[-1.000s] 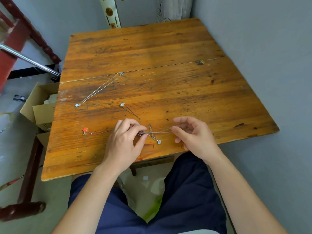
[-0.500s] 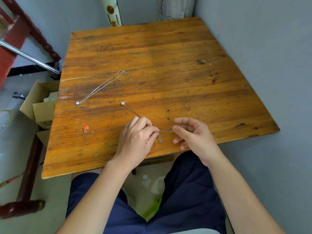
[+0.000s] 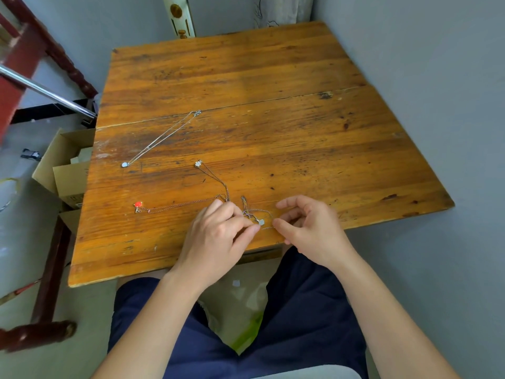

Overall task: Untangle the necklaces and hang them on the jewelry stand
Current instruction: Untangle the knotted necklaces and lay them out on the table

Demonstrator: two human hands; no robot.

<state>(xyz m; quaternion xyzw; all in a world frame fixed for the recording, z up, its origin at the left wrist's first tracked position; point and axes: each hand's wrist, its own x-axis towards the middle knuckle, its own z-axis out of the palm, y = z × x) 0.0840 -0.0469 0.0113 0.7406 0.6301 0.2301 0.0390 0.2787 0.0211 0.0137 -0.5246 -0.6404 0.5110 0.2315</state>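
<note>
**Both hands at the knot, near desk edge**

Seen from the head camera, the left hand (image 3: 216, 231) and right hand (image 3: 314, 228) each pinch the chain of the tangled necklaces (image 3: 252, 214) at the desk's (image 3: 273, 77) near edge. Strands trail left to a red pendant (image 3: 138, 204) and a flower pendant (image 3: 198, 163). One silver necklace (image 3: 164, 138) lies apart, straightened. A cardboard box (image 3: 65, 165) stands beside the desk.
</note>
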